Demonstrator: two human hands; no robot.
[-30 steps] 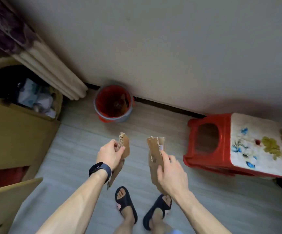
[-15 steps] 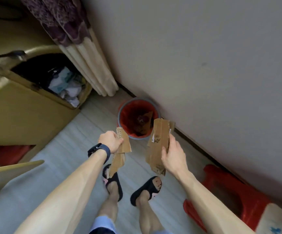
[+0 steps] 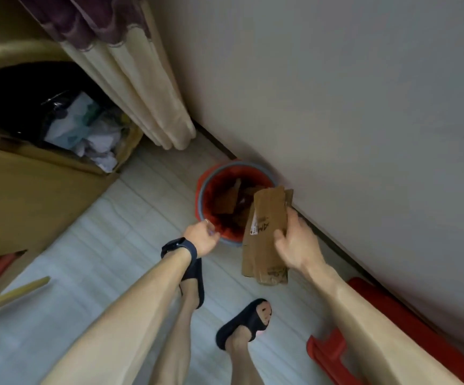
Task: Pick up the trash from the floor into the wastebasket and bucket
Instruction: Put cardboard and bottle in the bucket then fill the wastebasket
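A red bucket (image 3: 203,181) with a grey rim stands on the floor against the wall; brown cardboard scraps lie inside it. My right hand (image 3: 297,243) grips a folded brown cardboard piece (image 3: 267,226), held upright just right of the bucket, with its top edge over the rim. My left hand (image 3: 201,238), a dark watch on its wrist, hangs at the bucket's near rim with loosely curled fingers and no cardboard in it. A wastebasket with a black liner (image 3: 28,87) and crumpled paper sits at the left.
A yellow cabinet (image 3: 30,195) fills the left side. A cream and purple curtain (image 3: 130,87) hangs behind the bucket. A red stool (image 3: 392,315) lies at the lower right by the wall. My feet in dark sandals stand on the pale floor (image 3: 108,245).
I have come closer to the bucket. The small cardboard piece has left my left hand, which dropped to the bucket's rim. My right hand has carried its cardboard to the bucket's edge.
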